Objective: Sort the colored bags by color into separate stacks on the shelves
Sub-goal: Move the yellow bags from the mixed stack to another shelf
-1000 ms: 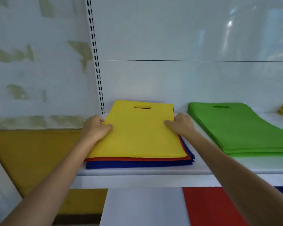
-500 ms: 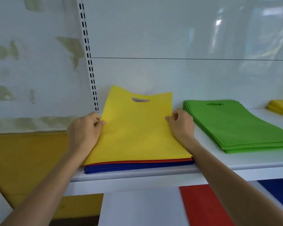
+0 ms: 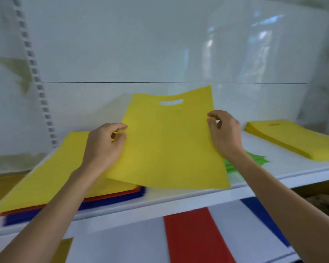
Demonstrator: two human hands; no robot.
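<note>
Item: yellow bag [image 3: 167,145], lifted clear of the mixed pile [image 3: 46,179]. The left hand [image 3: 103,147] and right hand [image 3: 224,131] are each pinching a side edge. Destination, likely: yellow stack [image 3: 296,141], lying rightward, nearer the right hand, long axis running away.

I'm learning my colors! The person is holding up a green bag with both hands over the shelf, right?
Not quite. In the head view, the bag held up by the left hand and right hand over the shelf is yellow, not green. Only a bit of the green stack shows behind it.
</note>
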